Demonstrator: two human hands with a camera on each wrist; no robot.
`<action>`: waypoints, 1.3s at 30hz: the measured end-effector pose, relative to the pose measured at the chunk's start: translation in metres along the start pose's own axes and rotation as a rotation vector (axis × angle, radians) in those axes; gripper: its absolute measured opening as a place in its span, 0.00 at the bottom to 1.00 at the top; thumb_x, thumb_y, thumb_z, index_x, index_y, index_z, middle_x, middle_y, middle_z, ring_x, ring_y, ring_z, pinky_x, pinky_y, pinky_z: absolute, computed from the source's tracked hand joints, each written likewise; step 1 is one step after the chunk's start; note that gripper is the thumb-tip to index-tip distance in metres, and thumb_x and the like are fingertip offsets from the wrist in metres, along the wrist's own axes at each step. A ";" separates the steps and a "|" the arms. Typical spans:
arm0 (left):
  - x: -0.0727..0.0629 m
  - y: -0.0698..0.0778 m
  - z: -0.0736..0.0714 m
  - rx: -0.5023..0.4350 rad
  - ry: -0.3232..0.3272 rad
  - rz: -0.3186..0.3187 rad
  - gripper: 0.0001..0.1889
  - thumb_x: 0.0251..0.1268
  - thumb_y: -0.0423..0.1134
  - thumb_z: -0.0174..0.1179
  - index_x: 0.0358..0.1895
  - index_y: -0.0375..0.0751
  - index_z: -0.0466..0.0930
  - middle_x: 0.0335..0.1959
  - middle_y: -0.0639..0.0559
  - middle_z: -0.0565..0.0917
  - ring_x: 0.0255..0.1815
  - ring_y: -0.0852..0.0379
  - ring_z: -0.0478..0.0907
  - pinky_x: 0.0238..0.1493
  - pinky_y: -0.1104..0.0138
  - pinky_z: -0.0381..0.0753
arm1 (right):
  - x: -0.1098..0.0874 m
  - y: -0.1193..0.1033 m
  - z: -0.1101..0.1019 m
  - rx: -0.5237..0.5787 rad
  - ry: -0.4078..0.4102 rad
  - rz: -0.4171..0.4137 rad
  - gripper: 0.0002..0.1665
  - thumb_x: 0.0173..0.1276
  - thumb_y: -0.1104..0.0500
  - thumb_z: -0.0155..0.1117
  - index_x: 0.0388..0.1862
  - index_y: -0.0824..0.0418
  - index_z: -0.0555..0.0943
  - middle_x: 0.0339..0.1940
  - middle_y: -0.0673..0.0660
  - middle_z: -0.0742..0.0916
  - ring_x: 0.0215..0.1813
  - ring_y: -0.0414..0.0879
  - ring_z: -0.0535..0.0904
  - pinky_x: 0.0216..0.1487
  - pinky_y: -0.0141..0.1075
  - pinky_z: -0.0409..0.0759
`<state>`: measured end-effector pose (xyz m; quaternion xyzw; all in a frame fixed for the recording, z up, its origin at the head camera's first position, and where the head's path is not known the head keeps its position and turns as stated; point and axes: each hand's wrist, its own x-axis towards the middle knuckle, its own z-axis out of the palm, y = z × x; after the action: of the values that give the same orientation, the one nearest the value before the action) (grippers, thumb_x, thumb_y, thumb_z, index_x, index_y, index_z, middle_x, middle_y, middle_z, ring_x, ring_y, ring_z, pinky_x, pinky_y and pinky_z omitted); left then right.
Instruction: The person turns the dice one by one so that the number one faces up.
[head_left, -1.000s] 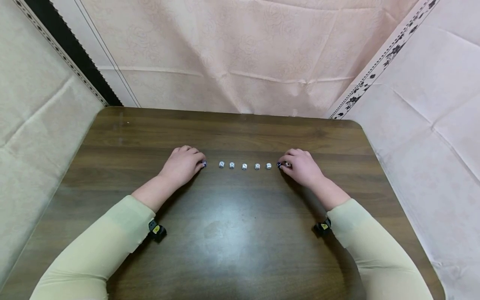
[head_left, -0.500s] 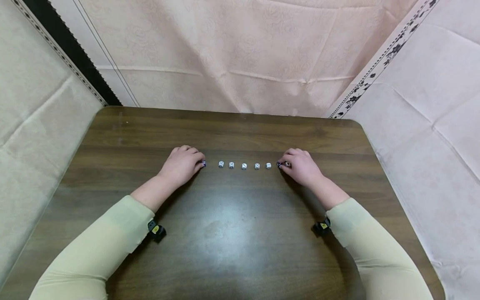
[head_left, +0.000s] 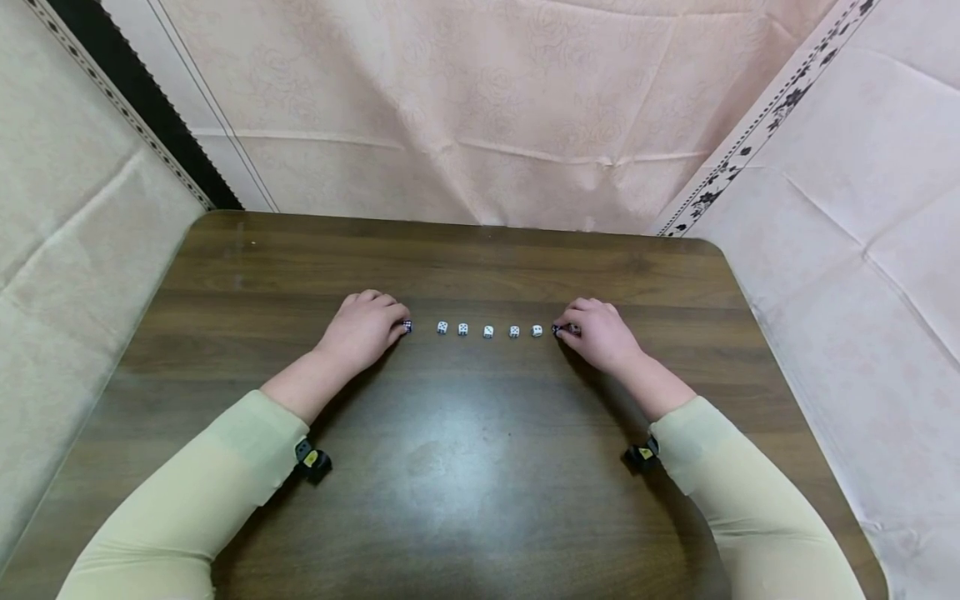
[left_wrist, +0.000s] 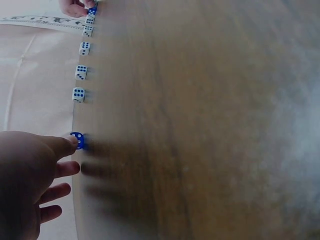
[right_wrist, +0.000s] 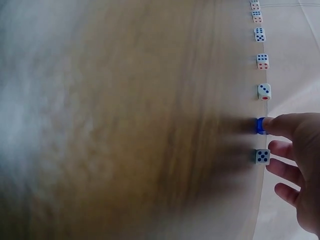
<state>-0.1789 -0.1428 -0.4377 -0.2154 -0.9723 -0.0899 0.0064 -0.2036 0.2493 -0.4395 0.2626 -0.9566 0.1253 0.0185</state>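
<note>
Several dice form a row across the brown table [head_left: 465, 517]. At the row's left end my left hand [head_left: 363, 331] pinches a blue die [left_wrist: 78, 140] with white pips, thumb on its near side. My right hand [head_left: 598, 333] pinches another blue die [right_wrist: 260, 126] toward the right end. Just beyond it, beside the right hand's other fingers, is a white die [right_wrist: 262, 156]; whether they touch it I cannot tell. White dice [head_left: 488, 332] stand spaced apart between the hands. In the head view both blue dice are partly covered by fingers.
A pale pink cloth [head_left: 480, 108] hangs behind the table's far edge. White cloths stand at the left [head_left: 82, 217] and right [head_left: 847, 250]. Black wrist devices [head_left: 313, 461] sit by both cuffs.
</note>
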 end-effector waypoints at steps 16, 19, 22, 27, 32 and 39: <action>0.000 0.000 -0.002 -0.004 0.010 -0.003 0.10 0.72 0.44 0.60 0.50 0.46 0.84 0.53 0.47 0.83 0.62 0.41 0.72 0.64 0.46 0.66 | 0.003 -0.003 -0.004 -0.042 0.001 -0.010 0.07 0.67 0.58 0.69 0.43 0.56 0.89 0.44 0.55 0.85 0.48 0.53 0.79 0.53 0.53 0.71; 0.000 0.000 -0.002 -0.006 0.011 -0.002 0.10 0.72 0.44 0.60 0.50 0.46 0.84 0.53 0.47 0.82 0.62 0.40 0.72 0.64 0.46 0.65 | 0.004 -0.005 -0.005 -0.061 0.017 -0.028 0.08 0.67 0.59 0.69 0.43 0.57 0.89 0.43 0.55 0.85 0.48 0.54 0.79 0.53 0.53 0.71; 0.001 0.000 -0.003 -0.010 0.008 0.001 0.10 0.73 0.43 0.59 0.50 0.46 0.84 0.53 0.46 0.82 0.61 0.40 0.72 0.64 0.46 0.65 | 0.003 -0.006 -0.006 -0.085 0.030 -0.042 0.08 0.66 0.59 0.69 0.43 0.57 0.89 0.43 0.55 0.85 0.48 0.54 0.79 0.53 0.53 0.71; 0.001 0.001 -0.003 -0.010 -0.002 0.003 0.11 0.73 0.43 0.59 0.50 0.45 0.84 0.53 0.46 0.82 0.61 0.41 0.71 0.65 0.46 0.65 | 0.003 -0.008 -0.006 -0.120 0.031 -0.034 0.09 0.67 0.59 0.68 0.44 0.57 0.89 0.43 0.56 0.85 0.49 0.55 0.80 0.54 0.54 0.71; 0.000 0.001 -0.003 -0.008 -0.009 0.000 0.11 0.73 0.44 0.59 0.51 0.45 0.84 0.54 0.46 0.82 0.62 0.41 0.71 0.65 0.46 0.65 | 0.003 -0.007 -0.003 -0.135 0.002 -0.016 0.11 0.70 0.59 0.64 0.48 0.57 0.88 0.45 0.56 0.85 0.50 0.56 0.79 0.54 0.54 0.71; -0.001 0.001 -0.002 -0.008 -0.014 -0.002 0.11 0.73 0.43 0.59 0.52 0.45 0.84 0.54 0.46 0.82 0.62 0.40 0.71 0.65 0.45 0.64 | 0.002 -0.004 0.002 -0.140 -0.020 -0.001 0.14 0.72 0.58 0.61 0.52 0.57 0.87 0.46 0.57 0.85 0.51 0.56 0.79 0.56 0.54 0.71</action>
<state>-0.1774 -0.1428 -0.4354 -0.2151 -0.9722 -0.0925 -0.0014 -0.2037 0.2448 -0.4400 0.2625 -0.9629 0.0557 0.0275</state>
